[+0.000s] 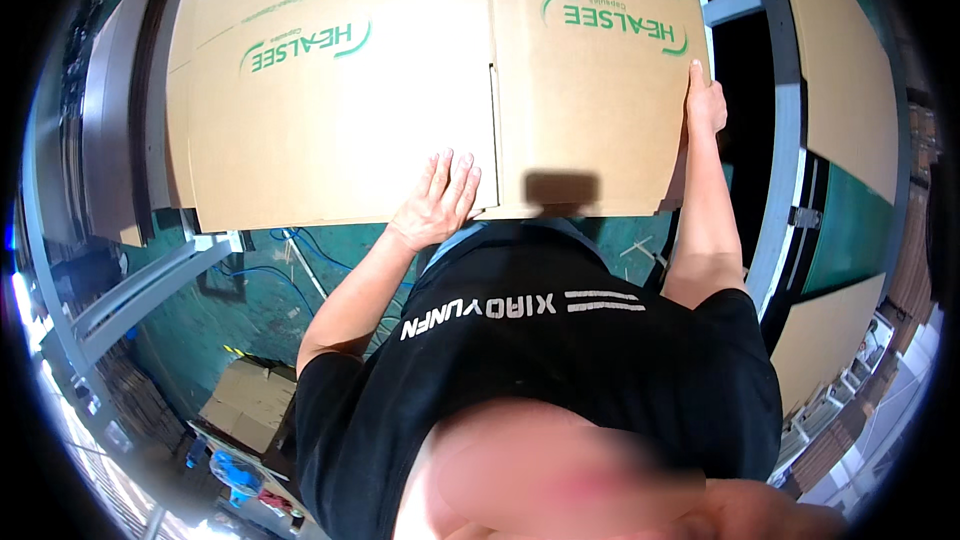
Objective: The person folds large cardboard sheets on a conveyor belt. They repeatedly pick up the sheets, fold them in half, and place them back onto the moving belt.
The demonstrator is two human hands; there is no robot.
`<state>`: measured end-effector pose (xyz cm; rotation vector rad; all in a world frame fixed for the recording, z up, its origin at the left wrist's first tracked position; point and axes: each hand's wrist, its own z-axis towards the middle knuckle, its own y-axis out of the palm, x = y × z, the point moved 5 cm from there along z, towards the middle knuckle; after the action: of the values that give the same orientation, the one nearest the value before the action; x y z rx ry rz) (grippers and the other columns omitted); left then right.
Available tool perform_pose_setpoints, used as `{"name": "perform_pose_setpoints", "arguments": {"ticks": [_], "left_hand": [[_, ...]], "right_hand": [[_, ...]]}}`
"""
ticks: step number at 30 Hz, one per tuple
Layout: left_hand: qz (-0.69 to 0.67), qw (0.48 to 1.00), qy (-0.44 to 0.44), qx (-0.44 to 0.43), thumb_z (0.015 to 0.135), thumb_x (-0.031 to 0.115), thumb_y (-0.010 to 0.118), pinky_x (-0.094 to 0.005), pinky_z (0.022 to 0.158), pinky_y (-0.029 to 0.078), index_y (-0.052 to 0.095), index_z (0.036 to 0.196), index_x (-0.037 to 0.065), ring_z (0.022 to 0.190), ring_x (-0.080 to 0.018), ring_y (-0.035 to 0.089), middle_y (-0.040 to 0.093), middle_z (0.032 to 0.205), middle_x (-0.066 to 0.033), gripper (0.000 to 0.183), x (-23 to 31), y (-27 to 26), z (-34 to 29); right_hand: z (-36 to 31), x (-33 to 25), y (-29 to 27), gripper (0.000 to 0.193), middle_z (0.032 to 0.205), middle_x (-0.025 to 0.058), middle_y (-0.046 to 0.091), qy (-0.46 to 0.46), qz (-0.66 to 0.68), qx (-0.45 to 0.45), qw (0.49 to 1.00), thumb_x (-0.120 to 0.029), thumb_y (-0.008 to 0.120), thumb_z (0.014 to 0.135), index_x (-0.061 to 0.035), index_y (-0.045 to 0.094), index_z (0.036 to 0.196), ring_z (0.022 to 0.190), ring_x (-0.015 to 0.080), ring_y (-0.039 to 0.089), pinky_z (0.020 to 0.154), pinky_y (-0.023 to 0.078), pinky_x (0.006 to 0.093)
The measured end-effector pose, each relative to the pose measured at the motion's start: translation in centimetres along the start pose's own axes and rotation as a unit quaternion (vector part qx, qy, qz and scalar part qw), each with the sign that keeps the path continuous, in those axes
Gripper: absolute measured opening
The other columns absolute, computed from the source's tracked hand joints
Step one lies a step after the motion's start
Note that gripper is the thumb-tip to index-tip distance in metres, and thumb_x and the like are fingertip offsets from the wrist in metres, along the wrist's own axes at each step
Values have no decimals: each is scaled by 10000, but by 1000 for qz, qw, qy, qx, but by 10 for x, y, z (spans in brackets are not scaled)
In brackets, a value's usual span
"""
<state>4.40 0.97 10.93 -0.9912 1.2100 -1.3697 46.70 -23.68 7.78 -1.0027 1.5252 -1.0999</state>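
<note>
A large flat brown cardboard sheet [330, 130] with green print and a cut slot lies in front of me, its near edge close to my body. My left hand [440, 200] rests on it near that edge, left of the slot, palm down with the fingers stretched out. At the sheet's right edge, my right hand [706, 105] grips the board. Its thumb lies on top, while the other fingers are mostly hidden at the side and underneath. Whether more sheets lie below this one is hard to tell.
Stacked cardboard [120, 100] stands at the left. A grey metal frame [785, 170] runs along the right, with more brown board [835, 60] beyond it. Blue cables [290, 275] trail across the green floor [200, 320]. An open carton [245, 405] sits at the lower left.
</note>
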Motion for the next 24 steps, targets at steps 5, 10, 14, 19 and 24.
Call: {"name": "perform_pose_setpoints", "arguments": {"ticks": [5,10,14,19,24], "left_hand": [[3,1000,5,21,886,394,527,-558,1024,374,504,1264,-29,1208,-474,460,484,1320,-248,567,0,12,1],[8,1000,16,15,864,397,555,-540,1012,395,522,1254,-4,1191,-452,485,504,1310,-223,560,-8,15,7],[-87,996,16,-17,795,313,642,-490,978,446,554,1229,15,1172,-434,504,515,1311,-188,533,-24,6,11],[-268,958,96,-18,764,254,657,-461,986,458,588,1199,26,1185,-376,511,497,1332,-177,496,-56,13,12],[-272,944,183,-50,832,250,537,-462,1083,350,555,1234,30,1288,-329,430,472,1359,-184,459,-52,31,19]], "right_hand": [[0,-4,-3,821,1130,221,631,-11,-20,39,999,-740,423,796,-36,600,1180,1089,378,583,914,444,469],[5,-4,-6,832,1098,246,633,-23,-1,26,999,-748,419,790,-20,611,1144,1054,403,591,895,448,478],[34,4,-4,792,1088,214,652,-65,60,-54,995,-721,493,790,-10,642,1105,1032,352,615,871,463,424],[119,11,34,507,1088,96,664,110,469,-306,821,-485,460,955,-44,627,1141,960,213,630,827,496,365],[104,-31,23,584,1138,109,647,112,390,-248,880,-579,486,907,-72,640,1153,1037,223,596,885,462,375]]}}
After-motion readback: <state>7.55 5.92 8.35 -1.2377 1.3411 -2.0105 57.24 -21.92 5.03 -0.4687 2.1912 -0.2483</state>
